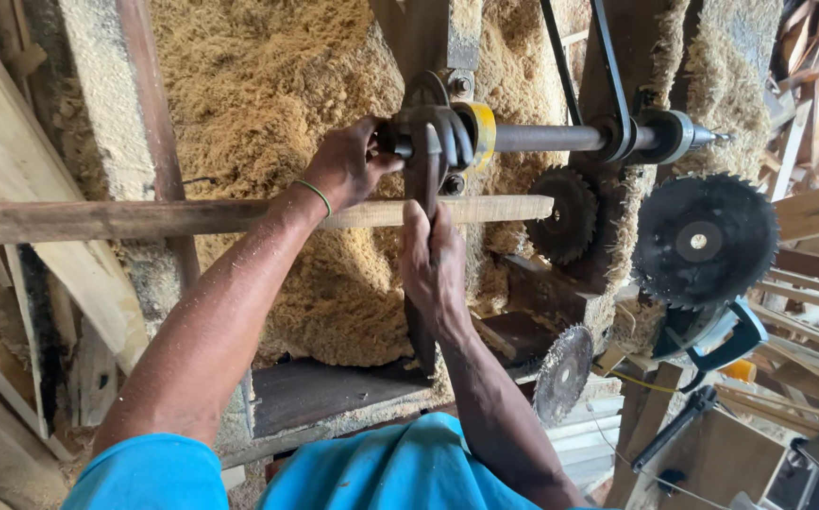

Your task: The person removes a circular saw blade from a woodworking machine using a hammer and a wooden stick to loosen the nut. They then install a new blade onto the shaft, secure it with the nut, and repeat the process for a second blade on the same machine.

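Observation:
A horizontal steel shaft (546,138) with a dark chuck-like head (433,132) and a yellow collar (481,132) runs across a sawdust-caked wooden frame. My left hand (345,162) grips the left end of that head. My right hand (433,266) is closed around a dark, rusty wrench-like bar (425,172) that stands upright against the head. A long wooden strip (145,219) lies horizontally just below the shaft, behind both hands. A black drive belt (609,76) loops over a pulley further right on the shaft.
Three circular saw blades hang at the right: a small dark blade (565,213), a large black blade (704,241) and a grey blade (562,374). A teal power tool (723,336) sits below. Sawdust (268,85) covers the frame. Planks lean at the left and far right.

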Available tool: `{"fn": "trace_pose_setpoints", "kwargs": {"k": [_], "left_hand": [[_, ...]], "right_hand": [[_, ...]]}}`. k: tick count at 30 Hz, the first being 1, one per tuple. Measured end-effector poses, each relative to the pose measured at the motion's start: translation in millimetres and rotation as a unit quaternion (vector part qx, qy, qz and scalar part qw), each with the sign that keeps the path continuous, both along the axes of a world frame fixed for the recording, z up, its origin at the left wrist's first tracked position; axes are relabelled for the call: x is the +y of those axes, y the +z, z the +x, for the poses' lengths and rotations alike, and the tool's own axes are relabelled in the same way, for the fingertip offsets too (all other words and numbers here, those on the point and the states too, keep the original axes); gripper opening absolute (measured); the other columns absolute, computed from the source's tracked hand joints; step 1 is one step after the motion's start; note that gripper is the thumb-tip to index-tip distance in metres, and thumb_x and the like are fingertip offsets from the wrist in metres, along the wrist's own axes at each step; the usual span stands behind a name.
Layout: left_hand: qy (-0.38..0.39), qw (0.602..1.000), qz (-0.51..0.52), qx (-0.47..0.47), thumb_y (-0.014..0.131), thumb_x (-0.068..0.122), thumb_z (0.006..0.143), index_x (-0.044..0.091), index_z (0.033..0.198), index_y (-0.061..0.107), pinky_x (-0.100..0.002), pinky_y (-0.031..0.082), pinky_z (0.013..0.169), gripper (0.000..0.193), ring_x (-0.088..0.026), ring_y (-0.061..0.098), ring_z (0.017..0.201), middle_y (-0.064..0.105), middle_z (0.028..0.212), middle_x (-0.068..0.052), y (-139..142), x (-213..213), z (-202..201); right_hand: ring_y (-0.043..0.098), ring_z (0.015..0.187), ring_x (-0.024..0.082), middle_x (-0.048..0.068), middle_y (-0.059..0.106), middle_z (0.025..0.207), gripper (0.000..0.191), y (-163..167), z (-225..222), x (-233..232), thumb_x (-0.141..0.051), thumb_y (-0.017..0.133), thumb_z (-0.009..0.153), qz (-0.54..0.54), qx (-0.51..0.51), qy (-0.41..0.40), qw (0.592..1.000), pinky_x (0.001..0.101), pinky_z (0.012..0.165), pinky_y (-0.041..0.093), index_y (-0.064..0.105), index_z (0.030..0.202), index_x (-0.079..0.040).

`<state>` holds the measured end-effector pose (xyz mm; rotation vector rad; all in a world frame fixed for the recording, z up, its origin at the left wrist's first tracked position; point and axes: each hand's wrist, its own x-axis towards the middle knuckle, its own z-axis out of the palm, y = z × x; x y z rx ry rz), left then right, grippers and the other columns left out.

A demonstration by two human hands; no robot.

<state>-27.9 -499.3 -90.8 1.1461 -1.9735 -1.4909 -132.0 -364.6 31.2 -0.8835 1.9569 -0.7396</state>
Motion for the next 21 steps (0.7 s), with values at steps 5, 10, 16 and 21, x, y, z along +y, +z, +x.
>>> {"fn": "trace_pose_setpoints", "kwargs": {"k": [5, 10, 16, 21], "left_hand": [[0.024, 0.998, 0.030, -0.045, 0.068, 0.025, 0.097, 0.004, 0.126, 0.060, -0.034, 0.062, 0.074, 0.037, -0.024, 0.072, 0.085, 0.073, 0.102, -0.017, 14, 5, -5], [-0.055, 0.948, 0.035, -0.310, 0.063, 0.052, 0.104, 0.004, 0.142, 0.050, -0.044, 0.059, 0.071, 0.063, -0.029, 0.067, 0.079, 0.072, 0.096, -0.019, 47, 20, 28], [-0.048, 0.883, -0.308, -0.351, 0.080, 0.068, 0.063, 0.010, 0.113, 0.069, -0.053, 0.046, 0.091, 0.077, -0.032, 0.065, 0.099, 0.075, 0.107, -0.015, 53, 82, 110], [-0.043, 0.917, -0.260, -0.298, 0.079, 0.059, 0.081, 0.013, 0.114, 0.072, -0.046, 0.049, 0.093, 0.057, -0.027, 0.067, 0.096, 0.075, 0.098, -0.012, 44, 165, 88]], "right_hand": [[0.043, 0.059, 0.007, -0.004, 0.042, 0.073, 0.056, -19, -4, 3, -0.026, 0.045, 0.106, -0.118, 0.025, -0.022, 0.992, 0.0269, 0.046, 0.035, 0.038, 0.159, -0.008], [0.044, 0.057, 0.008, -0.003, 0.049, 0.074, 0.022, -16, -40, 26, -0.021, 0.048, 0.112, -0.079, 0.033, 0.085, 0.993, 0.0262, 0.044, 0.037, 0.057, 0.112, -0.002], [0.050, 0.072, 0.015, 0.006, 0.054, 0.084, 0.025, 14, -69, 222, -0.019, 0.066, 0.102, -0.155, 0.009, 0.151, 0.976, 0.0332, 0.058, 0.045, 0.061, 0.113, 0.002], [0.052, 0.051, 0.018, 0.013, 0.061, 0.062, 0.031, 25, -105, 318, -0.032, 0.075, 0.088, 0.170, 0.086, 0.163, 0.968, 0.0369, 0.052, 0.045, 0.069, 0.095, -0.003]]}}
